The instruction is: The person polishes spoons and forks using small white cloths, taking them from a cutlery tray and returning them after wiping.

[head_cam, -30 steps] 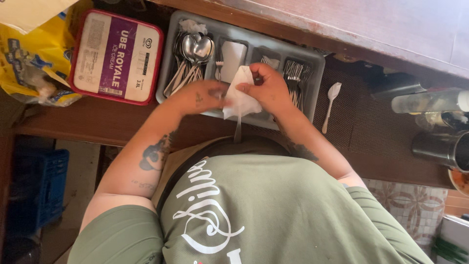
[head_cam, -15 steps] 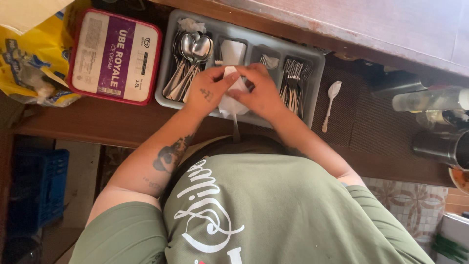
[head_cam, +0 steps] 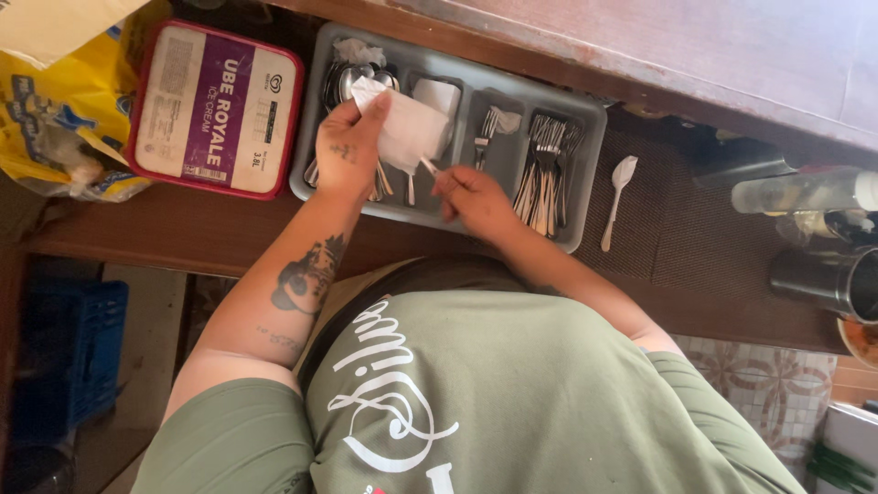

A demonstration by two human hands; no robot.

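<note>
Brown wood counter (head_cam: 110, 229) runs across the top w/ a dark shelf behind it. On it sits a grey cutlery tray (head_cam: 590, 174) w/ slots for spoons, forks & napkins.

Left hand (head_cam: 346, 151) is up over the tray's left end. Its fingers are pinched shut on a white napkin (head_cam: 407, 133), which hangs open over the spoon slot. Right hand (head_cam: 471, 197) is at the tray's front edge, near the middle. Its fingers are closed on the thin metal handle (head_cam: 428, 166) of one piece of cutlery; the handle tip pokes up under the napkin, touching it. Can't tell if it's a spoon or a fork, the other end is hid in the hand.

Step now, I think: wiping or wrapping one piece w/ the napkin, about mid-way, since the paper is only at the tip. Next move would need the napkin pulled round the handle & both hands kept close so the piece doesn't slip.

Forks (head_cam: 546, 169) lie in a bunch at the tray's right end. Spoons (head_cam: 340, 87) lie at its left end. One white plastic spoon (head_cam: 616, 197) lies on the counter just past the tray's right edge. A red & purple tub (head_cam: 215, 110) sits just left of the tray, w/ a yellow bag (head_cam: 64, 119) at the counter's far left. Metal cups (head_cam: 823, 274) stand at the far right.
</note>
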